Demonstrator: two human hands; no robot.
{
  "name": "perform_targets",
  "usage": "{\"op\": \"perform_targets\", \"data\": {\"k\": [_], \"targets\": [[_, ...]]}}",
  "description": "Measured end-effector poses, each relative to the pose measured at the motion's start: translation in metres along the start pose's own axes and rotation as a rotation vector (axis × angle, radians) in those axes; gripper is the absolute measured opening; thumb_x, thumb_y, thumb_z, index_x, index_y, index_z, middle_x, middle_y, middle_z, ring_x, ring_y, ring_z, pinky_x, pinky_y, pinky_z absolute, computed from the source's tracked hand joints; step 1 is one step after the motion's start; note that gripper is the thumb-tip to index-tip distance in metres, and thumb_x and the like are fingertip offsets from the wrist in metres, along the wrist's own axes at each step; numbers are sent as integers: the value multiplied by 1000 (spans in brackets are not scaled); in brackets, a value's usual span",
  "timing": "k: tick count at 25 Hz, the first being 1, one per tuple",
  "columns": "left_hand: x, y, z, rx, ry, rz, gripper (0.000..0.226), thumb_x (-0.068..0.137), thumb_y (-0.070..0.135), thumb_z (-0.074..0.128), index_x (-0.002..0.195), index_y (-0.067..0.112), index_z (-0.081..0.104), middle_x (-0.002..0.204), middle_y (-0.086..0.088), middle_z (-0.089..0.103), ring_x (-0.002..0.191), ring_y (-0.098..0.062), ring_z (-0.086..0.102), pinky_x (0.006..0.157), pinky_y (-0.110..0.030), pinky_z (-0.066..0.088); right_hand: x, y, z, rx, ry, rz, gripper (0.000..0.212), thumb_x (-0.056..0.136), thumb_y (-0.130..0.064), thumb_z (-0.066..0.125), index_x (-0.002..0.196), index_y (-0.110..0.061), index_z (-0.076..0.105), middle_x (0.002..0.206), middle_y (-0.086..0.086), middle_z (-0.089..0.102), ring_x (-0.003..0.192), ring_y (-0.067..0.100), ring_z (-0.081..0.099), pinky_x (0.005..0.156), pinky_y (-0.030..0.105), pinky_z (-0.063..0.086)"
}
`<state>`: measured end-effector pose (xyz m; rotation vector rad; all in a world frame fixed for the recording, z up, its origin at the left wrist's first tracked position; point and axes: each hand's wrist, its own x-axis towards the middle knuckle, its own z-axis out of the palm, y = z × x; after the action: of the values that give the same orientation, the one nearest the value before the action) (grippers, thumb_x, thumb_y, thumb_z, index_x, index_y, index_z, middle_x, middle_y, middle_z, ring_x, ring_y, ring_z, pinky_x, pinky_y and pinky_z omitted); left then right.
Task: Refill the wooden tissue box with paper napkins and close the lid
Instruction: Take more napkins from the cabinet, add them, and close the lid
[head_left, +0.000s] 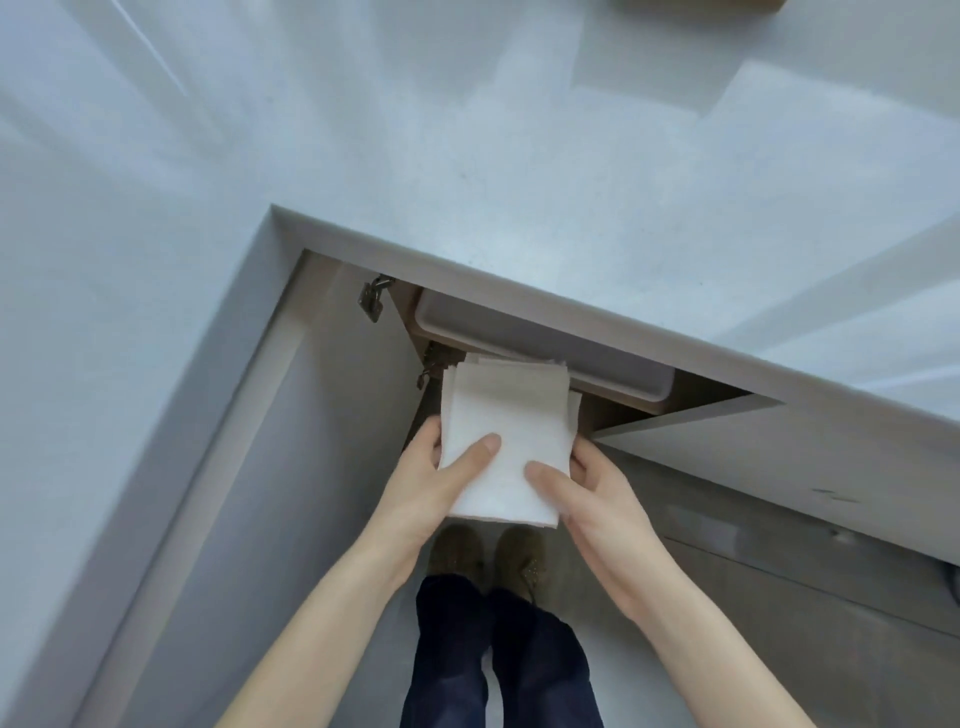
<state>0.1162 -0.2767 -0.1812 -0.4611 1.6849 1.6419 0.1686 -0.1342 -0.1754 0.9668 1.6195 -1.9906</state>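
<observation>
2 hands hold a napkin stack below the counter edge.
Left hand (426, 478) and right hand (597, 499) clamp the paper napkins (506, 441), thumbs on top, fingers curled underneath.

White napkin stack (501, 441), pale grey-white countertop (467, 156), grey plastic tray (545, 343), brown wooden cabinet interior (623, 410), dark navy trousers (493, 665), olive-brown shoes (488, 556).

You have two hands here: one left hand (415, 483) and one right hand (597, 499). Together they hold one stack of napkins (506, 441); you cannot count the sheets. You can see one grey tray (545, 343) under one counter (467, 156), two metal hinges (373, 301), one open door (753, 462) and two brown shoes (457, 551).
</observation>
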Motion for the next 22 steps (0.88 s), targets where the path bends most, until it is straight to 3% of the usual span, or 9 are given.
{"op": "perform_targets", "data": {"k": [3, 7, 10, 15, 19, 22], "targets": [[-25, 11, 0, -16, -56, 38, 44, 74, 31, 67, 113, 18, 53, 110, 0, 68, 98, -15, 67, 81, -27, 56, -26, -16, -2, -87, -13, -43, 25, 89, -14, 58, 110, -26, 55, 113, -5, 68, 100, 12, 68, 88, 28, 56], [-54, 35, 1, -38, -86, 73, 63, 63, 40, 72, 119, 18, 53, 112, 0, 68, 98, -16, 68, 77, -27, 58, -58, -40, 1, -108, -9, -82, 27, 89, -15, 58, 115, -22, 56, 114, -4, 69, 102, 13, 67, 93, 35, 53], [-70, 59, -1, -42, -93, 110, 62, 65, 42, 76, 117, 16, 53, 112, -2, 69, 96, -17, 69, 72, -26, 59, -79, -60, 8, -96, 2, -141, 37, 77, -25, 58, 114, -23, 57, 113, -6, 69, 103, 13, 67, 93, 36, 53], [-85, 95, -3, -80, -115, 182, 61, 67, 46, 75, 118, 20, 54, 111, 1, 69, 98, -17, 68, 80, -33, 58, -105, -90, 18, -156, 13, -198, 43, 72, -29, 55, 114, -25, 57, 112, -7, 69, 103, 12, 66, 91, 36, 55], [-94, 111, 3, -99, -134, 220, 52, 68, 38, 76, 113, 20, 57, 107, 0, 72, 96, -19, 69, 79, -35, 57, -123, -109, 15, -167, 24, -243, 39, 72, -29, 55, 111, -25, 60, 107, -9, 72, 99, 7, 67, 85, 25, 53], [-100, 124, 11, -133, -135, 260, 49, 68, 36, 76, 110, 20, 58, 107, -1, 71, 97, -20, 69, 80, -36, 56, -131, -117, 14, -107, 63, -272, 48, 69, -42, 62, 114, -24, 59, 111, -8, 70, 103, 9, 66, 91, 29, 52]]}}
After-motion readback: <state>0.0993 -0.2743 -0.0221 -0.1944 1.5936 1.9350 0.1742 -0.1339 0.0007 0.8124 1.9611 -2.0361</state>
